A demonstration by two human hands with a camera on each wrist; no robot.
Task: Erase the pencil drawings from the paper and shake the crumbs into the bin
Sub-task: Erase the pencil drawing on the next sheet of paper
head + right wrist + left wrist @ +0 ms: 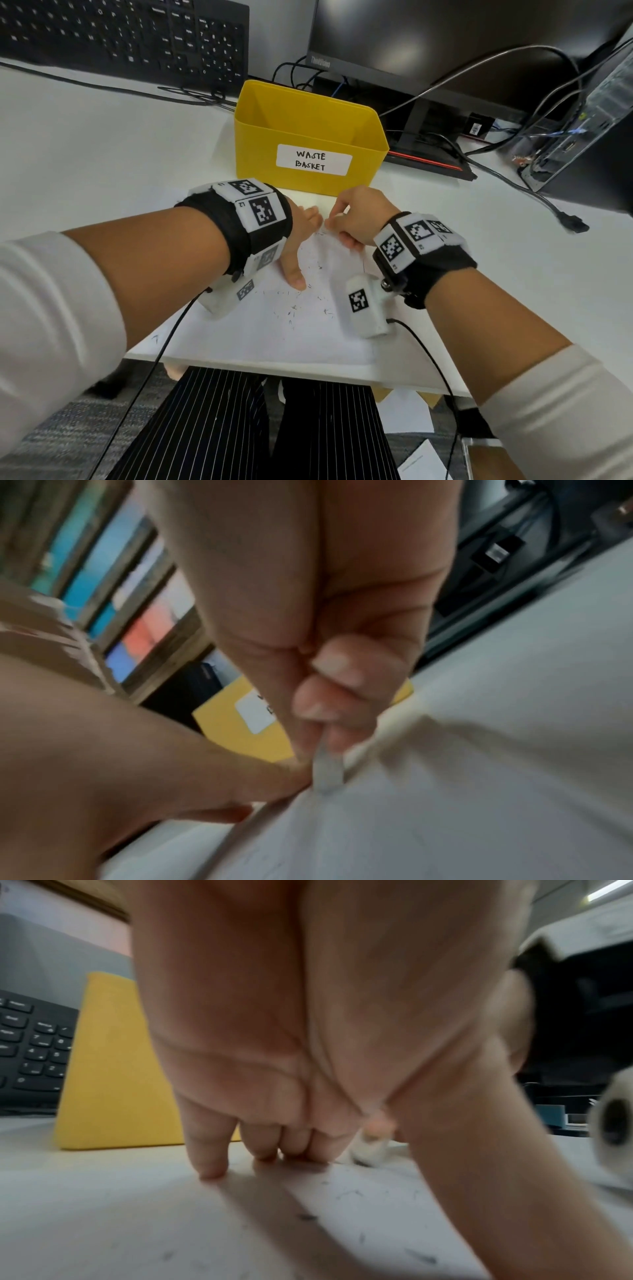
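A white sheet of paper lies on the desk, strewn with dark eraser crumbs. My left hand presses it flat, fingertips down near its far edge and thumb spread toward me. Just to its right my right hand has its fingers curled round a small white eraser, whose tip touches the paper. The right wrist view is blurred; there the eraser shows below the curled fingers. A yellow bin labelled WASTE BASKET stands open right behind both hands.
A black keyboard lies at the back left and a monitor on its stand behind the bin. Cables and a loose plug trail at the right, beside a computer case. The desk's front edge is close below the paper.
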